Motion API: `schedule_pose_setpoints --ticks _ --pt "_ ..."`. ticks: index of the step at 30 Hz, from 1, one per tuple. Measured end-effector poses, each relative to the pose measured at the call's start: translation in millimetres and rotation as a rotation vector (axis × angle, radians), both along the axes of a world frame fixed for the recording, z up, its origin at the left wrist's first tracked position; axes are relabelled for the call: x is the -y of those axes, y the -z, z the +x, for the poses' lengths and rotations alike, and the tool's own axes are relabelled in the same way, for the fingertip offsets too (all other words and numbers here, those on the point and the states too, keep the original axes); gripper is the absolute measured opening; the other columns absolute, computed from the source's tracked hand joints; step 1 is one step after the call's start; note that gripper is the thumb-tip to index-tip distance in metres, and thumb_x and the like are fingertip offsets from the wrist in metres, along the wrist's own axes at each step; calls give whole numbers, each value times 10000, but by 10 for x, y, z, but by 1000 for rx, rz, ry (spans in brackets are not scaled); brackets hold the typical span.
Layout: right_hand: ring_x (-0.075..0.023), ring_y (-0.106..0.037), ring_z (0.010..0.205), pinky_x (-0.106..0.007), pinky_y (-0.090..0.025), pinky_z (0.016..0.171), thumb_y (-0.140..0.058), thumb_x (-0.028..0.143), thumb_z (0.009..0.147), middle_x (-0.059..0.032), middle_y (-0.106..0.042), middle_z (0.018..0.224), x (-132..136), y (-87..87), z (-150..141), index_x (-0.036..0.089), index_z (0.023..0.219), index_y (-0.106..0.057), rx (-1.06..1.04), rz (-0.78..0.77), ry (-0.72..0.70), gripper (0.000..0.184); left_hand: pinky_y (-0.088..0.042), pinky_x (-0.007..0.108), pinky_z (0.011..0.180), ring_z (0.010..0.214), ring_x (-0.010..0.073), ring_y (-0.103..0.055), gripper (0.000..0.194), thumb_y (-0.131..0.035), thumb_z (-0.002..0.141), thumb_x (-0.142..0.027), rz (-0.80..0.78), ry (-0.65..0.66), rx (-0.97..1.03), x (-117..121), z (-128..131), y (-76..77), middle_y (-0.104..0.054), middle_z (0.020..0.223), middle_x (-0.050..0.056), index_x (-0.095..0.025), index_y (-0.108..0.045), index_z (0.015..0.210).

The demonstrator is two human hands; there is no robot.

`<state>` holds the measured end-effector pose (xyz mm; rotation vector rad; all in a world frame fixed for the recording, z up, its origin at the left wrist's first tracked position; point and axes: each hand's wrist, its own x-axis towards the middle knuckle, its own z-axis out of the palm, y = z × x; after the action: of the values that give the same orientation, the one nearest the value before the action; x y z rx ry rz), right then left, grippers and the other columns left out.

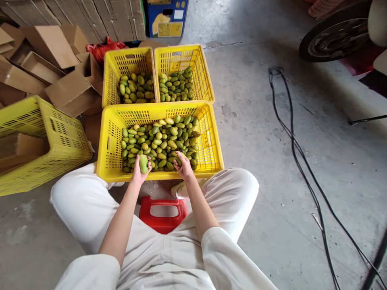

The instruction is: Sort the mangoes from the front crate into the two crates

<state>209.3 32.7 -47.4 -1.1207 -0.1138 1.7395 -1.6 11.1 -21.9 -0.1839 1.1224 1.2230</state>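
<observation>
My left hand [138, 172] is closed round a green mango [143, 164] at the near edge of the front yellow crate [159, 176]. My right hand [185, 168] grips another green mango [179, 160], partly hidden by its fingers, over the same crate. Inside that crate lies a heap of small oval mangoes [157, 141], mostly green with some yellowish ones. Behind it stand two more yellow crates side by side, the back left crate [111, 76] and the back right crate [204, 76], each holding similar fruit.
A red plastic stool [163, 223] shows between my legs. To the left, a tilted yellow crate [65, 137] holds cardboard, near piled open boxes [69, 88]. A blue carton [167, 18] stands behind. Black cable [293, 139] runs along the concrete floor, near a vehicle wheel [332, 36].
</observation>
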Motion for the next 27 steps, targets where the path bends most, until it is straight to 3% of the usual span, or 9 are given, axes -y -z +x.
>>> schedule_pose_setpoints --ticks 3,6,9,13,18,23,27 --pt "-102 -583 620 -187 -473 502 -902 453 840 58 -620 758 -9 12 -8 244 963 -659 -33 -42 12 344 -441 213 566 660 98 -575 178 -814 895 -247 12 -1 -12 17 8 -4 -692 888 24 -189 -646 902" --pt "-137 -628 668 -221 -536 542 -824 520 924 28 -650 765 -37 37 5 250 910 -602 -88 -109 78 350 -522 240 686 743 120 -635 135 -784 883 -198 5 -8 -15 14 16 1 -677 862 15 -186 -653 915" --pt "-123 -607 640 -208 -508 514 -763 505 979 12 -689 826 -56 69 21 247 907 -609 -101 -118 116 310 -533 252 714 705 119 -608 106 -720 941 -274 8 -14 -4 2 16 -4 -623 795 2 -183 -669 926" --pt "-108 -586 615 -189 -459 470 -734 475 1000 10 -688 851 -59 93 34 250 935 -650 -97 -106 138 249 -528 271 680 648 129 -565 229 -671 976 -387 14 31 48 -3 27 -21 -619 786 27 -160 -697 971" --pt "-92 -540 586 -182 -456 467 -790 575 933 32 -633 784 -42 75 45 248 959 -649 -77 -61 119 358 -548 324 689 648 166 -579 219 -611 986 -351 -30 87 62 -1 33 -5 -657 798 58 -159 -704 1035" --pt "-55 -478 539 -157 -385 442 -954 318 758 70 -654 806 -7 41 43 255 920 -589 -50 -33 102 404 -539 340 666 637 180 -588 207 -615 985 -379 -34 76 74 -4 10 10 -645 780 64 -183 -671 947" --pt "-55 -403 478 -150 -323 406 -842 435 884 50 -649 746 -11 11 42 245 904 -597 -87 -41 28 311 -539 341 658 649 188 -615 215 -587 1000 -373 -42 71 81 -11 16 -8 -661 795 76 -184 -660 926"
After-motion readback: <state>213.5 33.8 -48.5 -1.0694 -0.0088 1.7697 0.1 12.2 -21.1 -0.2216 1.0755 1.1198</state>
